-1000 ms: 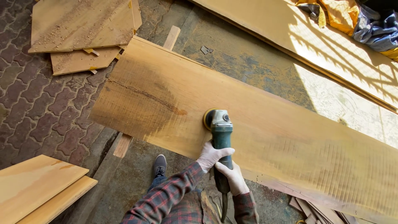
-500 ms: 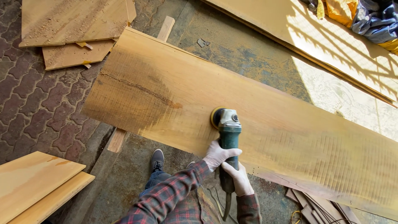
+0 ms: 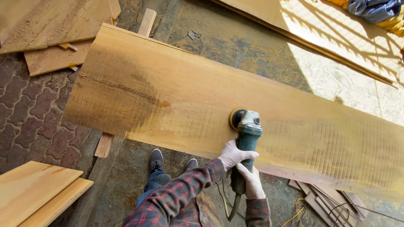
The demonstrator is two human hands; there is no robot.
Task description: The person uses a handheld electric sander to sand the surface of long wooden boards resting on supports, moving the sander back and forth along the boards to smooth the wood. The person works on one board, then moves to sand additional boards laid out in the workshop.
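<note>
Both my hands are gloved in white and wrapped around the body of a green angle grinder: my left hand grips it higher up, close behind the grey head, and my right hand is clenched around the dark rear handle just below. Ahead of my left hand, the grinder's yellow-edged disc presses against a long wooden plank that stretches far out to either side of my hands. Left of my hands the plank shows a darker patch with a rough brown streak; right of them its surface carries fine saw ridges. A cord drops from the handle below my right hand. Down beneath my red plaid sleeves my two dark shoes stand on the stained concrete floor. Far to my left lie lighter boards over brick paving.
</note>
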